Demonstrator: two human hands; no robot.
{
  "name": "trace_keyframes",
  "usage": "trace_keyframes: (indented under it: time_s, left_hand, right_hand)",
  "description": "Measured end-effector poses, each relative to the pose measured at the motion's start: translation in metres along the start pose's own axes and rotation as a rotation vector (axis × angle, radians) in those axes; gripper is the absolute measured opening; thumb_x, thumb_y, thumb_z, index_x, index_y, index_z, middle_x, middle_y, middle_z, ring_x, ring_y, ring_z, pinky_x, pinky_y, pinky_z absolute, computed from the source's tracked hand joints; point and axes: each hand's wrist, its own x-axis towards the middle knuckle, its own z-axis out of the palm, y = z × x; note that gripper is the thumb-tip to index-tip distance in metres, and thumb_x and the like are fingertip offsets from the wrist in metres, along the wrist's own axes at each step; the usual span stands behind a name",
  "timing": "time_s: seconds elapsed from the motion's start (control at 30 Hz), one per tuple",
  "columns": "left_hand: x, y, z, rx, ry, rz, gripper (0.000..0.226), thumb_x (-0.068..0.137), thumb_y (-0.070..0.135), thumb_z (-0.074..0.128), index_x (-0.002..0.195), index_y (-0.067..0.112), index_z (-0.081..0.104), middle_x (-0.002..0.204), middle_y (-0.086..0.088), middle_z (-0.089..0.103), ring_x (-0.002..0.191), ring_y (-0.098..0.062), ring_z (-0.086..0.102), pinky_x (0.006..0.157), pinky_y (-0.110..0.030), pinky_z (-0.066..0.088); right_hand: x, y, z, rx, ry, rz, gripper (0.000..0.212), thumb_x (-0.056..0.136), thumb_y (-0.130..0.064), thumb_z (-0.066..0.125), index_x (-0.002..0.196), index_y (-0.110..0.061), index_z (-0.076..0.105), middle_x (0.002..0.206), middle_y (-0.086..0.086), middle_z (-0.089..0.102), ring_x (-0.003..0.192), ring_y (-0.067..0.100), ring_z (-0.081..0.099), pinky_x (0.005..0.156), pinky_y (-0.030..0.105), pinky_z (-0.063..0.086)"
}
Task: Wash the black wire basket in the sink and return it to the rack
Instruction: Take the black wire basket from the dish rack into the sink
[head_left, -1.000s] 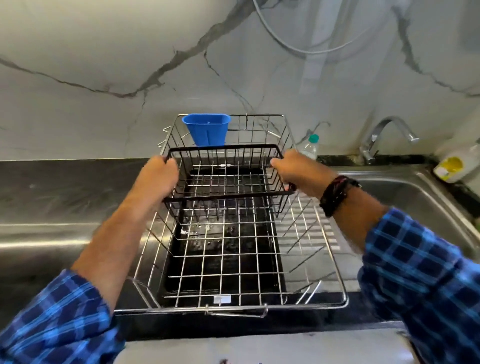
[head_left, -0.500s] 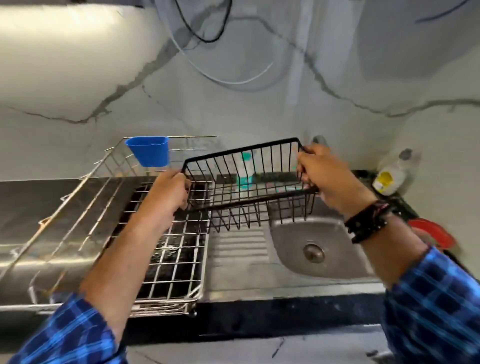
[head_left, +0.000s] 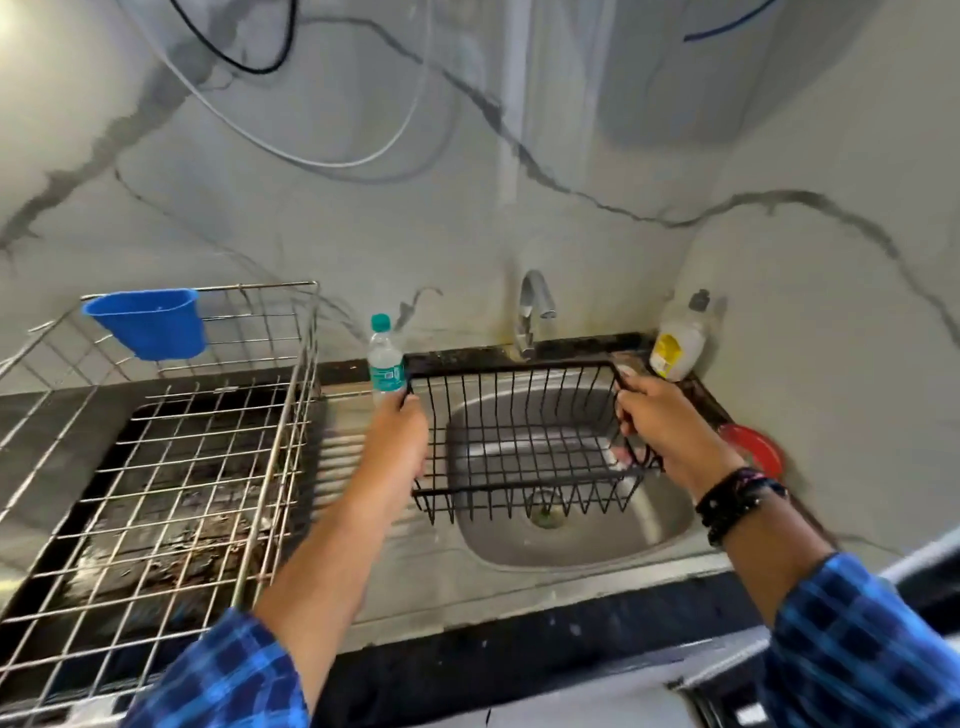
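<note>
A black wire basket (head_left: 524, 436) hangs in the air over the steel sink (head_left: 649, 525), below the tap (head_left: 535, 306). My left hand (head_left: 397, 441) grips its left rim and my right hand (head_left: 662, 423) grips its right rim. The basket is level, with its open side up. The silver wire rack (head_left: 182, 467) stands on the counter to the left, with nothing on its grid floor.
A blue plastic cup (head_left: 148, 325) hangs on the rack's back rail. A small water bottle (head_left: 385, 358) stands between rack and sink. A soap bottle with a yellow label (head_left: 675, 340) sits in the back right corner. A red item (head_left: 756, 452) lies right of the sink.
Both hands have carried the basket out of the rack and to the right, until it is above the sink bowl. My view has swung right with it.
</note>
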Motion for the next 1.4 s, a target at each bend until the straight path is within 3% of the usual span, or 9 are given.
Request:
trace_keyframes:
  time_s: [0.2, 0.4, 0.73, 0.87, 0.93, 1.0, 1.13, 1.27, 1.4]
  left_hand:
    - [0.034, -0.034, 0.058, 0.105, 0.08, 0.015, 0.026, 0.106, 0.025, 0.033, 0.111, 0.017, 0.057, 0.113, -0.03, 0.064, 0.106, -0.052, 0.062, 0.086, -0.06, 0.053]
    - [0.059, -0.063, 0.09, 0.209, 0.128, -0.03, 0.031, 0.105, 0.023, 0.033, 0.089, 0.013, 0.059, 0.088, -0.033, 0.066, 0.087, -0.053, 0.065, 0.069, -0.053, 0.055]
    - [0.057, -0.09, 0.1, 0.041, 0.193, -0.151, 0.032, 0.109, 0.02, 0.03, 0.097, 0.014, 0.059, 0.051, 0.003, 0.039, 0.035, -0.01, 0.033, 0.037, -0.018, 0.027]
    - [0.064, -0.1, 0.116, 0.107, 0.164, -0.12, 0.031, 0.109, 0.024, 0.03, 0.112, 0.017, 0.06, 0.06, -0.001, 0.052, 0.044, -0.016, 0.048, 0.041, -0.039, 0.049]
    - [0.074, -0.109, 0.131, 0.181, 0.157, -0.119, 0.032, 0.108, 0.027, 0.031, 0.122, 0.018, 0.059, 0.089, -0.014, 0.068, 0.081, -0.033, 0.068, 0.079, -0.056, 0.057]
    - [0.085, -0.12, 0.144, 0.222, 0.147, -0.109, 0.036, 0.108, 0.027, 0.033, 0.135, 0.018, 0.054, 0.117, -0.008, 0.067, 0.112, -0.03, 0.063, 0.1, -0.046, 0.051]
    - [0.118, -0.14, 0.162, 0.286, 0.126, -0.067, 0.037, 0.107, 0.024, 0.037, 0.14, 0.016, 0.052, 0.12, 0.003, 0.061, 0.113, -0.022, 0.059, 0.093, -0.026, 0.04]
    - [0.154, -0.169, 0.171, 0.281, -0.039, -0.267, 0.037, 0.101, 0.025, 0.042, 0.134, 0.036, 0.052, 0.121, -0.018, 0.068, 0.113, -0.042, 0.063, 0.095, -0.051, 0.052]
    - [0.178, -0.204, 0.171, 0.262, -0.063, -0.331, 0.056, 0.091, 0.012, 0.047, 0.137, 0.045, 0.047, 0.114, -0.022, 0.068, 0.09, -0.043, 0.068, 0.079, -0.051, 0.056]
  right_hand:
    - [0.059, 0.056, -0.01, -0.192, 0.012, 0.057, 0.026, 0.1, -0.012, 0.041, 0.077, -0.011, 0.053, 0.065, 0.007, 0.043, 0.052, 0.018, 0.042, 0.054, 0.035, 0.038]
    - [0.096, 0.083, -0.025, -0.188, -0.122, 0.166, 0.022, 0.097, -0.017, 0.045, 0.077, -0.014, 0.053, 0.068, 0.006, 0.041, 0.058, 0.021, 0.042, 0.056, 0.037, 0.044]
    - [0.125, 0.105, -0.037, -0.045, -0.259, 0.218, 0.012, 0.103, -0.02, 0.051, 0.108, -0.021, 0.063, 0.082, 0.005, 0.061, 0.066, 0.014, 0.055, 0.06, 0.032, 0.052]
    - [0.144, 0.131, -0.04, -0.209, -0.278, 0.286, 0.014, 0.102, -0.02, 0.049, 0.11, -0.022, 0.06, 0.089, 0.005, 0.068, 0.065, 0.012, 0.058, 0.053, 0.023, 0.046]
    - [0.154, 0.147, -0.04, -0.27, -0.264, 0.325, 0.014, 0.101, -0.016, 0.049, 0.104, -0.019, 0.062, 0.088, 0.006, 0.069, 0.062, 0.012, 0.058, 0.05, 0.021, 0.043]
    - [0.165, 0.165, -0.038, -0.301, -0.222, 0.362, 0.015, 0.098, -0.011, 0.051, 0.1, -0.015, 0.065, 0.079, 0.004, 0.068, 0.058, 0.013, 0.057, 0.043, 0.02, 0.039]
    - [0.187, 0.187, -0.025, -0.334, -0.126, 0.406, 0.021, 0.091, -0.006, 0.051, 0.08, -0.012, 0.068, 0.069, 0.005, 0.067, 0.06, 0.019, 0.058, 0.046, 0.024, 0.037]
    - [0.216, 0.211, -0.021, -0.381, -0.102, 0.431, 0.018, 0.087, -0.012, 0.053, 0.077, -0.018, 0.067, 0.076, 0.006, 0.073, 0.062, 0.02, 0.064, 0.049, 0.027, 0.045]
    - [0.238, 0.239, -0.015, -0.409, -0.14, 0.45, 0.017, 0.088, -0.009, 0.051, 0.08, -0.016, 0.064, 0.079, 0.011, 0.072, 0.062, 0.022, 0.062, 0.051, 0.028, 0.045]
